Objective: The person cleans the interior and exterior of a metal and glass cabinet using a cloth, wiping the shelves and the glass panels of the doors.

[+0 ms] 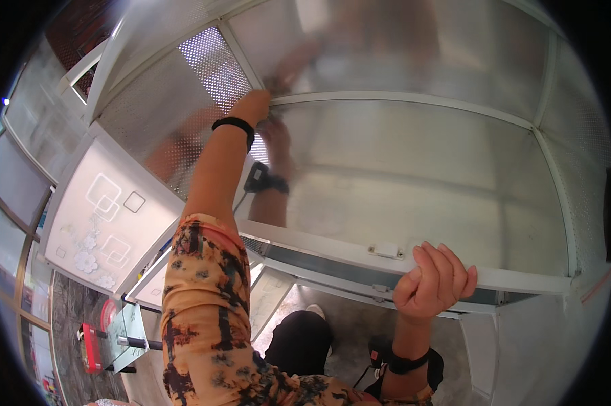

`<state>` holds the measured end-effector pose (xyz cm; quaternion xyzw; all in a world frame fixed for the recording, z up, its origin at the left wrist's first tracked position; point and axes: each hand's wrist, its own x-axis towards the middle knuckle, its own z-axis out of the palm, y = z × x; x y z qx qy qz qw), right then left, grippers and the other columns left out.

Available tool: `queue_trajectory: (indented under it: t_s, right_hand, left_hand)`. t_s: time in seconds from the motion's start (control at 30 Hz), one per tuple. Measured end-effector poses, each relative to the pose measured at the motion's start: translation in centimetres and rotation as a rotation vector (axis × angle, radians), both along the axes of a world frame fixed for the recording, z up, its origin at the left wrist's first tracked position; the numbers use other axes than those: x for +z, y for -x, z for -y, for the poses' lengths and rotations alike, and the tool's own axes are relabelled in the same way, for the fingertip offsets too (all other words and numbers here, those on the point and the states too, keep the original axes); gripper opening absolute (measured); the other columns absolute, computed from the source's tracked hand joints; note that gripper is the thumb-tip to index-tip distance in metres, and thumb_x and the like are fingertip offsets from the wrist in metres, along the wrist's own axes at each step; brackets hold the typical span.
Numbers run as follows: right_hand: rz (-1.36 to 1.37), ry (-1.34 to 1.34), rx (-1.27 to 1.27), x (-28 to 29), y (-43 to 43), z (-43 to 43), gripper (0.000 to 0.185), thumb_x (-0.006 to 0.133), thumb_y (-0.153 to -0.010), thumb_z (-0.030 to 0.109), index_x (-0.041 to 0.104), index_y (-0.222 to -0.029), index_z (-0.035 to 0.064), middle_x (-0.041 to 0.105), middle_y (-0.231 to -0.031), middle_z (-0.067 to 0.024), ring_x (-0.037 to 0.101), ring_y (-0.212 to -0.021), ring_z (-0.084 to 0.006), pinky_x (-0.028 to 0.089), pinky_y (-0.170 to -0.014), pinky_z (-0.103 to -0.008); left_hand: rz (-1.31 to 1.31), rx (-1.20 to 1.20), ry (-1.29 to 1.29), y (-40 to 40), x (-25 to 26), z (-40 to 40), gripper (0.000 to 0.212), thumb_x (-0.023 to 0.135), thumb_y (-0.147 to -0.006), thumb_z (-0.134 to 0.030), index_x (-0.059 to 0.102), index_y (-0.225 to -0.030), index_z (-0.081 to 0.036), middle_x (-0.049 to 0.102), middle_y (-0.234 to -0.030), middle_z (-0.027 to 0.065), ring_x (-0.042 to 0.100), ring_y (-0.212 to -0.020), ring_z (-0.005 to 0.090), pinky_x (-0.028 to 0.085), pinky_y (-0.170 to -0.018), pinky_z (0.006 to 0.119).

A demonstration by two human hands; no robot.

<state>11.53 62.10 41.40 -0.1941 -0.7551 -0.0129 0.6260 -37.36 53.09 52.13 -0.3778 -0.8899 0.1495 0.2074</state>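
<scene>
My left hand (253,107) reaches deep into a metal-lined cabinet (386,167), at the corner where the frame bars meet. Its fingers are turned away, so whether they hold something is hidden. A black band circles that wrist. The shiny back panel (412,142) mirrors the arm and a dark device on the wrist. My right hand (434,284) lies at the white front rail (315,243), its fingers bent over the edge. Left of it, a small white latch fitting (385,250) is screwed to the rail.
Dimpled metal sheet (148,127) lines the cabinet's left side. An open door panel (107,213) with printed squares and flowers juts out at left. Below it stand a glass shelf (128,337) and a red object (90,347). My dark-trousered leg (300,340) is under the rail.
</scene>
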Motion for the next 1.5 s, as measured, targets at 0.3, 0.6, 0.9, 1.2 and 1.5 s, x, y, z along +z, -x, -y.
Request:
queue_trajectory:
  t_s: [0.3,0.6,0.9,1.2,1.5]
  right_hand:
    - [-0.024,-0.003,-0.033,0.2,0.2,0.2,0.019,0.047,-0.076,0.01,0.065,-0.08,0.0119,0.066,-0.081,-0.0009,0.059,-0.086,-0.0185,0.022,-0.105,-0.0367]
    - [-0.012,-0.043,-0.033,0.3,0.0,0.3,0.02,0.046,-0.084,0.012,0.066,-0.083,0.0126,0.067,-0.085,-0.0009,0.06,-0.089,-0.0185,0.023,-0.105,-0.0364]
    - [0.061,-0.104,0.04,0.2,-1.2,-0.3,0.022,0.046,-0.088,0.017,0.068,-0.092,0.0123,0.067,-0.094,-0.0008,0.059,-0.096,-0.0182,0.024,-0.104,-0.0354]
    - [0.106,-0.126,0.094,0.1,-2.1,-0.6,0.024,0.05,-0.083,0.015,0.068,-0.1,0.0114,0.065,-0.103,-0.0012,0.058,-0.102,-0.0185,0.024,-0.104,-0.0353]
    - [0.09,-0.12,0.095,-0.6,-2.0,-1.0,0.026,0.048,-0.085,0.014,0.067,-0.102,0.0121,0.065,-0.105,-0.0012,0.057,-0.104,-0.0192,0.023,-0.105,-0.0367]
  left_hand:
    - [-0.053,-0.051,0.035,-1.1,-0.1,2.9,0.037,0.062,-0.076,-0.019,0.061,-0.11,-0.006,0.06,-0.107,0.017,0.059,-0.102,0.0315,0.051,-0.082,0.04]
    - [-0.066,0.091,0.324,-7.4,0.6,4.2,0.022,0.061,-0.076,-0.019,0.069,-0.088,-0.003,0.067,-0.092,0.016,0.065,-0.089,0.0309,0.052,-0.077,0.038]
    - [0.029,0.075,0.501,-14.0,2.4,10.7,0.02,0.067,-0.07,-0.019,0.07,-0.083,-0.004,0.068,-0.085,0.0162,0.066,-0.081,0.0305,0.053,-0.072,0.038]
    - [0.242,0.223,0.633,-20.2,3.9,13.0,0.015,0.065,-0.069,-0.012,0.069,-0.077,0.0,0.066,-0.079,0.018,0.064,-0.075,0.0338,0.051,-0.068,0.039]
    - [0.625,0.031,-0.018,-23.2,5.6,16.0,0.039,0.068,-0.069,-0.015,0.061,-0.106,-0.003,0.064,-0.1,0.015,0.061,-0.091,0.0285,0.048,-0.077,0.035]
